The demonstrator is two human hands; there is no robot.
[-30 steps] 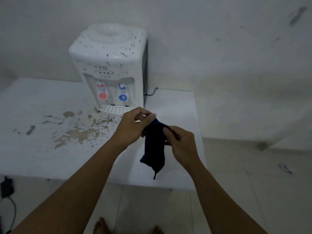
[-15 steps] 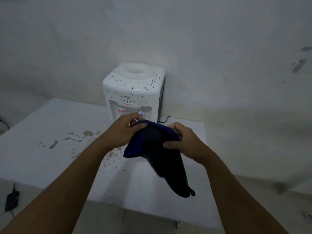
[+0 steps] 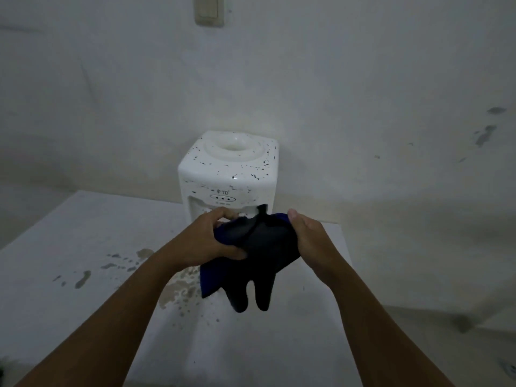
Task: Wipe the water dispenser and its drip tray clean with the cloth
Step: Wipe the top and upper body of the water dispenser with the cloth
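Now the water dispenser stands upright at the back of the white table, close to the wall, and its white top and front are covered with many small dark specks. Just in front of it, held in the air above the table, is the dark blue cloth, which hangs down in loose folds with two ends pointing to the table. On the table surface, to the left and below the cloth, there are brownish stains and some grey spots. A pale switch plate is on the wall high above the dispenser, and grey marks are on the wall at the right. The cloth and both hands stand between the camera and the lower front of the dispenser, so the taps and the drip tray are hidden. The light is weak, and the folds of the cloth are hard to make out. The left hand grips the left side of the cloth, with the thumb pressed over the fabric and the fingers curled behind it. The right hand holds the right edge, its fingers wrapped around the fabric and the thumb pointing up.
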